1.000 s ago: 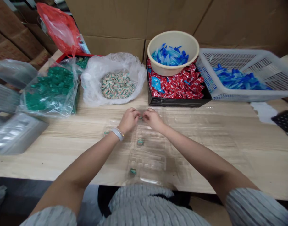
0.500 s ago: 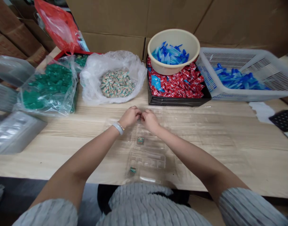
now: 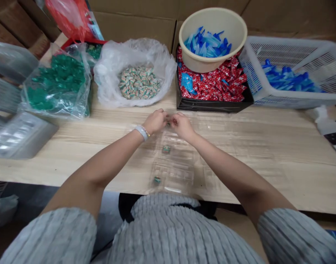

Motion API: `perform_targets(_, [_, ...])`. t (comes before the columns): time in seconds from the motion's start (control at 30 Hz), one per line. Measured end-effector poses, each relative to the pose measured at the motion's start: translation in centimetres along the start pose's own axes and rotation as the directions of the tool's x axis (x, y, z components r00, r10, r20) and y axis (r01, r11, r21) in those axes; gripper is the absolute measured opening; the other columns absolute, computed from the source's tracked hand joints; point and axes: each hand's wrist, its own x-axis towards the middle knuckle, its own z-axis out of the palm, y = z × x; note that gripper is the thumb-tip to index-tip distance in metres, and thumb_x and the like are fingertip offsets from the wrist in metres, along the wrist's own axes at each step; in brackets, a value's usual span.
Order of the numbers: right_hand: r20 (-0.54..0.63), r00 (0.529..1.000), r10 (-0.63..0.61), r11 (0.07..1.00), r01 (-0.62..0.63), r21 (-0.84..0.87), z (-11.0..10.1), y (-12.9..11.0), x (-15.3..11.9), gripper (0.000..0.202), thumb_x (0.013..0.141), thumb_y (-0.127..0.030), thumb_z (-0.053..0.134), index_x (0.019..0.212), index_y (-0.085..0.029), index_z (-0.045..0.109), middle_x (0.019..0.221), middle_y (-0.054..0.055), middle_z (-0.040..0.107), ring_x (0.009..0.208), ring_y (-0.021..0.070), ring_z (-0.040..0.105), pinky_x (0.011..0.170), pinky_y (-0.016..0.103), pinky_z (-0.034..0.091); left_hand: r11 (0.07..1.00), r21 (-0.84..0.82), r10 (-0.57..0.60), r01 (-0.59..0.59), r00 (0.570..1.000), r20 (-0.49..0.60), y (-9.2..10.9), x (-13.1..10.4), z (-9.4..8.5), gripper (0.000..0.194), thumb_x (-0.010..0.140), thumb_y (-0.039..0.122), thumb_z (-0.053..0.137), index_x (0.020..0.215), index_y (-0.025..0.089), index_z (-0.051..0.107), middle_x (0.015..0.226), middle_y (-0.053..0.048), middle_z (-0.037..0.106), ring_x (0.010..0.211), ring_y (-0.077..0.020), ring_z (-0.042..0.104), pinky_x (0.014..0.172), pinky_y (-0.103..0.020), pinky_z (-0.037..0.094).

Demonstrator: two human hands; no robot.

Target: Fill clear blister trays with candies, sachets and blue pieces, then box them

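My left hand (image 3: 156, 121) and my right hand (image 3: 181, 126) meet over the far end of a row of clear plastic compartment trays (image 3: 175, 171). The fingers of both are pinched close together. A small dark-green bit shows between them, too blurred to name. Nearer to me, one small green-and-beige piece (image 3: 166, 149) sits in a tray, and another small green piece (image 3: 157, 179) lies in the nearest tray's left part. Just beyond my hands, a white plastic bag (image 3: 107, 80) stands open, full of similar small pieces.
At left are a clear bag of green items (image 3: 58, 84) and stacked clear trays (image 3: 22, 135). A black box (image 3: 212, 106) of red packets carries a cream bowl (image 3: 206, 66) of blue pieces. A white basket (image 3: 300, 96) holds more blue pieces. More clear trays (image 3: 234, 146) spread rightward.
The view has tilted down, so the table and containers appear higher. My hands remain together over the far tray, with slight finger motion; the two pieces in the trays stay put.
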Motion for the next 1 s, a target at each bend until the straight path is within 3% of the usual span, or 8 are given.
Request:
perform_targets(0.1, [-0.06, 0.998, 0.031, 0.999, -0.029, 0.047, -1.1, -0.1, -0.5, 0.011, 0.068, -0.009, 0.046, 0.065, -0.014, 0.055, 0.065, 0.001, 0.046, 0.062, 0.013, 0.043, 0.061, 0.025, 0.034, 0.99, -0.089, 0.108, -0.105, 0.994, 0.029, 1.7, -4.6, -1.8, 0.018, 0.077, 0.021, 0.049, 0.089, 0.014, 0.061, 0.082, -0.005, 0.055, 0.077, -0.0153, 0.051, 0.074, -0.027, 0.04])
perform_targets(0.17, [-0.082, 0.995, 0.049, 0.996, -0.043, 0.072, -1.7, -0.2, -0.9, 0.011, 0.068, -0.009, 0.046, 0.065, -0.015, 0.055, 0.064, 0.001, 0.046, 0.061, 0.0121, 0.042, 0.06, 0.024, 0.033, 0.964, -0.201, 0.215, -0.174, 0.955, 0.202, 2.9, -8.9, -2.4, 0.017, 0.08, 0.023, 0.047, 0.079, 0.016, 0.061, 0.078, -0.003, 0.055, 0.072, -0.0128, 0.051, 0.069, -0.024, 0.039])
perform_targets(0.23, [-0.088, 0.995, 0.05, 0.996, -0.043, 0.082, -2.0, -0.3, -1.2, 0.01, 0.068, -0.011, 0.047, 0.064, -0.015, 0.055, 0.063, 0.0, 0.047, 0.06, 0.0117, 0.042, 0.06, 0.023, 0.033, 0.942, -0.281, 0.28, -0.184, 0.892, 0.354, 4.0, -13.0, -2.2, 0.018, 0.081, 0.025, 0.047, 0.076, 0.016, 0.062, 0.076, -0.002, 0.055, 0.071, -0.0118, 0.051, 0.066, -0.021, 0.039])
perform_targets(0.33, [-0.076, 0.997, 0.024, 0.996, -0.017, 0.088, -2.1, -1.0, -1.8, 0.009, 0.069, -0.013, 0.048, 0.065, -0.016, 0.055, 0.064, 0.0, 0.047, 0.061, 0.0115, 0.043, 0.06, 0.023, 0.034, 0.952, -0.262, 0.255, -0.157, 0.88, 0.401, 5.0, -16.7, -1.0, 0.018, 0.082, 0.025, 0.046, 0.078, 0.016, 0.062, 0.081, -0.004, 0.056, 0.076, -0.0132, 0.053, 0.068, -0.022, 0.039])
perform_targets(0.53, [0.004, 0.998, -0.056, 0.992, 0.055, 0.11, -2.3, -2.8, -3.3, 0.01, 0.07, -0.011, 0.047, 0.065, -0.015, 0.055, 0.065, 0.001, 0.048, 0.062, 0.0113, 0.044, 0.06, 0.022, 0.035, 0.988, -0.07, 0.154, -0.137, 0.92, 0.361, 5.9, -17.1, 0.8, 0.019, 0.082, 0.023, 0.043, 0.075, 0.016, 0.06, 0.079, -0.005, 0.057, 0.076, -0.0158, 0.053, 0.068, -0.025, 0.039])
perform_targets(0.77, [0.011, 0.999, -0.043, 0.985, 0.04, 0.167, -1.9, -2.2, -4.2, 0.011, 0.071, -0.011, 0.047, 0.065, -0.015, 0.054, 0.065, 0.0, 0.049, 0.062, 0.0112, 0.045, 0.059, 0.022, 0.035, 0.971, -0.083, 0.237, -0.223, 0.885, 0.4, 6.5, -16.8, 0.7, 0.013, 0.079, 0.025, 0.05, 0.077, 0.018, 0.06, 0.081, -0.004, 0.058, 0.078, -0.0171, 0.054, 0.069, -0.026, 0.04])
perform_targets(1.0, [0.032, 0.999, -0.027, 0.978, 0.02, 0.208, 0.0, -1.1, -3.6, 0.012, 0.071, -0.012, 0.046, 0.064, -0.016, 0.055, 0.061, -0.001, 0.05, 0.059, 0.0118, 0.046, 0.056, 0.022, 0.034, 0.992, 0.081, 0.059, -0.099, 0.916, 0.398, 7.8, -16.6, 1.7, 0.015, 0.074, 0.028, 0.053, 0.081, 0.016, 0.058, 0.088, -0.008, 0.059, 0.082, -0.0216, 0.054, 0.07, -0.033, 0.042])
